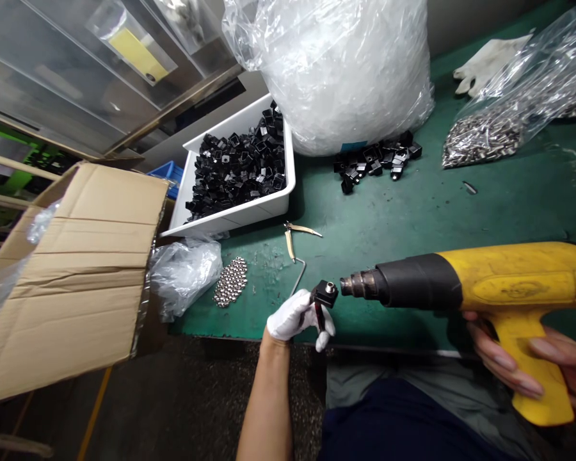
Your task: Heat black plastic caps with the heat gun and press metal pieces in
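My left hand (295, 317), in a white glove, pinches a small black part (322, 293) with a silver metal fitting (331, 287) on it, above the front edge of the green table. A dark red strip shows below the part, against the gloved fingers. My bare right hand (513, 358) is wrapped round the handle of a yellow heat gun (513, 275). The gun's metal nozzle (360, 285) points left at the fitting, a small gap away from it.
A white bin (230, 221) of black parts stands behind, beside a large plastic bag (350, 70). Pliers (290, 244), a hex key (299, 275) and metal fittings (230, 282) lie on the table (388, 224). A cardboard box (77, 262) is at left, a bag of fittings (484, 137) at right.
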Available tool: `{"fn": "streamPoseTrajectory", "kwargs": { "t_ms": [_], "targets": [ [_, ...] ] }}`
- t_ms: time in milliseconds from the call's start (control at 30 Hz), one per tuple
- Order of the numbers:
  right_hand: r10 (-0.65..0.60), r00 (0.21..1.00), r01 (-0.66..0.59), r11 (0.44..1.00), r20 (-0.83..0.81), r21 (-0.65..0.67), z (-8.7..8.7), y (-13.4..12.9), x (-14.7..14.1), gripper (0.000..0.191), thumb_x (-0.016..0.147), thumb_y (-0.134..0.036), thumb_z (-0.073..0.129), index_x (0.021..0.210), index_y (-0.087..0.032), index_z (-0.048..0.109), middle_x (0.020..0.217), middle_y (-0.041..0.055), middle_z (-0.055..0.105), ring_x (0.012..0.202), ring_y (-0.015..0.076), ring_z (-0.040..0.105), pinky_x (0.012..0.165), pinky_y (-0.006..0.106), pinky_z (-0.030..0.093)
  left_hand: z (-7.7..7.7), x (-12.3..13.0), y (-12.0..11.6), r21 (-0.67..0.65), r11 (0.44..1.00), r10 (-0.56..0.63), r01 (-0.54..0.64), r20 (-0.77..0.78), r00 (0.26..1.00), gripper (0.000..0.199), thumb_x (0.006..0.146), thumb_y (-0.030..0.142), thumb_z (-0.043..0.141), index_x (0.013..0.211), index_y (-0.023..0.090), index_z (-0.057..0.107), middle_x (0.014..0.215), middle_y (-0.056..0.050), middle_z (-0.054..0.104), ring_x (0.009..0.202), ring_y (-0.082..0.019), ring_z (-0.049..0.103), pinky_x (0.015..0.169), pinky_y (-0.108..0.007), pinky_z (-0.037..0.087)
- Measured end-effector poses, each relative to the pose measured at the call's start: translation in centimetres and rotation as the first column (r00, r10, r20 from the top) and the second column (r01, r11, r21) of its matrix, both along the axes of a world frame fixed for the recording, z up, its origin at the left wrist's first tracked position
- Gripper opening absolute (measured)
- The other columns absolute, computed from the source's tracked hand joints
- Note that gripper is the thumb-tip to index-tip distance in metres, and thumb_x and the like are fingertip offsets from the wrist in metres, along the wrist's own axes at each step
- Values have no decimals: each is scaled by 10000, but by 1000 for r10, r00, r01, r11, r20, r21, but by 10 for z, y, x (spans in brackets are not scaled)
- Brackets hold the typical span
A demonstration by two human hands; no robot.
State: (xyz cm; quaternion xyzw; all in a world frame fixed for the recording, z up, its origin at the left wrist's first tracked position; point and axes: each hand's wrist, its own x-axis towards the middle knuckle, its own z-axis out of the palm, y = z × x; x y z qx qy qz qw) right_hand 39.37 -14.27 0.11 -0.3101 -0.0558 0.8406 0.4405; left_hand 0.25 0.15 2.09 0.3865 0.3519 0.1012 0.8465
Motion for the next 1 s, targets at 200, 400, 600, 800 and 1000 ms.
{"fn": "streamPoseTrajectory", "kwargs": {
  "t_ms": [200, 400, 600, 800, 1000],
  "targets": [
    [-9, 1000, 9, 1000, 10, 6, 1, 0, -1, 437, 823, -396, 615, 1221, -216, 640, 792, 98, 610, 468, 109, 482, 466, 238, 393, 0, 1, 0, -12, 1000, 10, -10, 25, 1000, 780, 813, 762, 527, 770, 20, 765, 546, -161, 667, 444, -251, 639, 453, -326, 481],
    [15, 1000, -15, 999, -7, 33, 0, 1, 0, 437, 820, -398, 616, 1219, -223, 645, 795, 99, 606, 466, 112, 480, 463, 244, 394, 0, 1, -1, -22, 1000, 13, -12, 19, 1000, 788, 796, 776, 533, 756, 22, 761, 532, -159, 660, 437, -251, 632, 455, -329, 484],
    [-9, 1000, 8, 1000, 22, 17, 1, 1, -1, 447, 811, -410, 629, 1211, -212, 645, 783, 99, 603, 450, 107, 460, 454, 246, 368, 0, 1, 0, -33, 999, 17, -16, 23, 1000, 784, 789, 774, 545, 752, 23, 765, 517, -155, 653, 436, -254, 631, 449, -330, 484],
    [19, 1000, -19, 999, -10, 41, 1, 2, 0, 445, 827, -397, 612, 1234, -218, 633, 810, 101, 608, 476, 105, 479, 476, 240, 390, -1, 1, -1, -34, 999, 23, -21, 63, 998, 776, 846, 726, 509, 769, -3, 763, 515, -168, 654, 431, -257, 627, 444, -331, 473],
    [4, 1000, -4, 999, -17, 34, 0, 1, 0, 454, 833, -389, 603, 1251, -212, 629, 802, 93, 601, 483, 107, 486, 476, 236, 397, -3, 1, -1, -27, 999, 23, -20, 92, 995, 755, 860, 704, 508, 778, -3, 760, 519, -165, 652, 430, -258, 626, 439, -332, 468]
  ]
}}
